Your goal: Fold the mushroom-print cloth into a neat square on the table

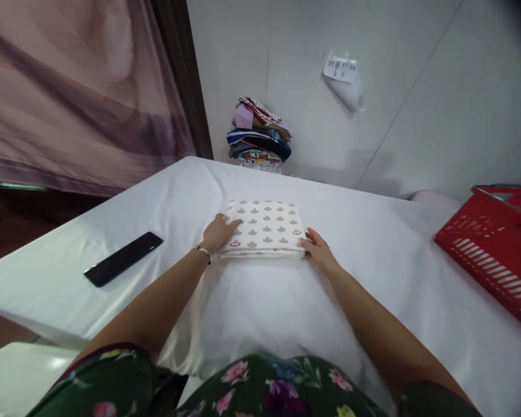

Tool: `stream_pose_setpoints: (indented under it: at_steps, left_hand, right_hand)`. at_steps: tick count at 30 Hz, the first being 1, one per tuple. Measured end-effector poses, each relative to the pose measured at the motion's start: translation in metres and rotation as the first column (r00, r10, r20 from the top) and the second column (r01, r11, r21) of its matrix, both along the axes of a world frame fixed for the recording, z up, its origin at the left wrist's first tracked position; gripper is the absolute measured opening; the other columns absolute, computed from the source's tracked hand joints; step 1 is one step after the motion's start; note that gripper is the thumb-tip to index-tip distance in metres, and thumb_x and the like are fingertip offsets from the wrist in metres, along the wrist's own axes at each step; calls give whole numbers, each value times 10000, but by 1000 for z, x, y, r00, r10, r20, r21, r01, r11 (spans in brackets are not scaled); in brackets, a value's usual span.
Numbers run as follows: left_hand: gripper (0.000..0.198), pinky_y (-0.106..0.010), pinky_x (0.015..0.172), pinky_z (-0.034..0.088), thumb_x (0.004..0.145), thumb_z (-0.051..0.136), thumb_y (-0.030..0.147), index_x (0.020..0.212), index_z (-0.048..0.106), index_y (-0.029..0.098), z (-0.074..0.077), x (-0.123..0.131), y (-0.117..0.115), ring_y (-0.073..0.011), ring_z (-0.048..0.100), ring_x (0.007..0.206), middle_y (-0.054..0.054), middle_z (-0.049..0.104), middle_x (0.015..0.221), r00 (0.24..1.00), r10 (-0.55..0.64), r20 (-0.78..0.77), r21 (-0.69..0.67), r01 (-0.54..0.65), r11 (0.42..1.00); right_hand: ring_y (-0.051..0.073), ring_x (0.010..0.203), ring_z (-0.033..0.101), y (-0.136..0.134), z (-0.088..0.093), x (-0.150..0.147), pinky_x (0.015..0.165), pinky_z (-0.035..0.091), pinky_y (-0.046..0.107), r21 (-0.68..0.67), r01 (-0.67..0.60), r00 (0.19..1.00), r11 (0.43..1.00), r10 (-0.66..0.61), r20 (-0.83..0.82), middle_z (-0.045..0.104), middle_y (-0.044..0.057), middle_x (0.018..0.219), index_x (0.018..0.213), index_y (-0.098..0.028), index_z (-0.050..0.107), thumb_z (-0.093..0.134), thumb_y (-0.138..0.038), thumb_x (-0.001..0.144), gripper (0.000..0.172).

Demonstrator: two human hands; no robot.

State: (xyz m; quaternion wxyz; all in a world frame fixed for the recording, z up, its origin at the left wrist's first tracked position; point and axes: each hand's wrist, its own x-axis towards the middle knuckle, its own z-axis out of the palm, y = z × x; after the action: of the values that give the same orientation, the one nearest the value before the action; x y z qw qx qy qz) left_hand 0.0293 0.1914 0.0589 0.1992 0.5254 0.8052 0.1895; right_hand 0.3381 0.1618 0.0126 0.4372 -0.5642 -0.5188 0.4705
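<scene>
A folded white cloth (pixel 267 226) with grey printed motifs and a few coloured outlines lies flat on the white-covered table (pixel 260 301). Its front edge shows several stacked layers. My left hand (pixel 220 233), with a bracelet at the wrist, holds the cloth's left edge, the thumb stretched over the top. At the front right corner, my right hand (pixel 321 250) pinches the edge, with its thumb near the top face. The undersides of the fingers are partly hidden on both sides.
A long black flat object (pixel 124 259) lies at the left. On the right stands a red plastic basket (pixel 495 243). Beyond the far edge rises a stack of folded clothes (pixel 260 136). A curtain (pixel 78 87) hangs at the left, and a labelled plastic bag (pixel 344 81) is on the wall.
</scene>
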Motion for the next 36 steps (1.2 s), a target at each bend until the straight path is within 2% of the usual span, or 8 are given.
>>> stream_pose_setpoints:
  at_steps: [4, 9, 11, 13, 21, 29, 32, 36]
  left_hand:
    - [608, -459, 942, 385, 827, 491, 503, 1286, 444, 107, 3, 9, -20, -346, 475, 1182, -201, 526, 1283, 950, -146, -277, 283, 225, 932]
    - [342, -423, 956, 372, 869, 500, 379, 1126, 579, 169, 7, 57, -45, -263, 508, 1119, -130, 583, 1186, 717, -522, -461, 398, 693, 601]
    - [288, -409, 922, 391, 874, 504, 362, 1084, 604, 191, 5, 82, -52, -241, 530, 1058, -107, 604, 1123, 608, -636, -475, 376, 794, 478]
    - [263, -395, 886, 404, 873, 515, 355, 1057, 616, 196, 3, 104, -55, -230, 538, 1010, -94, 611, 1077, 540, -691, -480, 348, 840, 415]
    - [233, -344, 798, 415, 852, 548, 353, 997, 642, 196, -3, 143, -45, -219, 533, 936, -75, 610, 946, 552, -704, -448, 253, 833, 492]
    - [241, -268, 696, 407, 874, 460, 343, 804, 650, 213, -3, 141, -35, -149, 557, 765, -4, 612, 798, 757, -651, -58, 316, 633, 707]
    - [227, -270, 680, 400, 862, 478, 345, 788, 647, 213, -6, 141, -36, -147, 548, 746, 0, 595, 769, 755, -651, -76, 350, 631, 692]
    - [192, -276, 707, 409, 859, 496, 319, 814, 650, 213, -9, 141, -39, -159, 545, 799, -14, 595, 799, 731, -658, -179, 390, 667, 635]
  right_hand:
    - [241, 968, 638, -12, -4, 15, 728, 580, 372, -19, 55, 997, 998, -56, -51, 545, 121, 1280, 1289, -231, 491, 611, -396, 770, 558]
    - [139, 577, 612, -26, 1, 22, 453, 493, 247, -113, 59, 991, 992, -71, -111, 658, 49, 797, 1014, -178, 574, 589, -332, 725, 328]
    - [102, 475, 549, -30, 4, 21, 405, 431, 212, -136, 41, 986, 990, -62, -155, 627, 6, 668, 870, -170, 574, 590, -302, 688, 225]
    - [83, 434, 513, -33, 7, 19, 384, 387, 196, -130, 2, 984, 991, -25, -179, 608, -18, 617, 792, -172, 567, 590, -286, 659, 177]
    - [64, 414, 463, -36, 11, 18, 364, 301, 182, -49, -128, 973, 991, 116, -199, 580, -56, 573, 906, -169, 610, 625, -332, 655, 299]
    - [64, 425, 490, -31, 12, 19, 370, 302, 181, -48, -94, 968, 994, 79, -240, 608, -44, 620, 897, -169, 602, 601, -280, 687, 238]
    - [60, 372, 458, -31, 9, 17, 344, 281, 185, -135, -86, 984, 987, 63, -165, 587, -46, 577, 788, -172, 576, 583, -255, 716, 110]
    - [64, 351, 449, -32, 7, 10, 358, 315, 194, -121, -119, 992, 986, 113, -55, 572, -47, 540, 721, -181, 541, 605, -322, 753, 158]
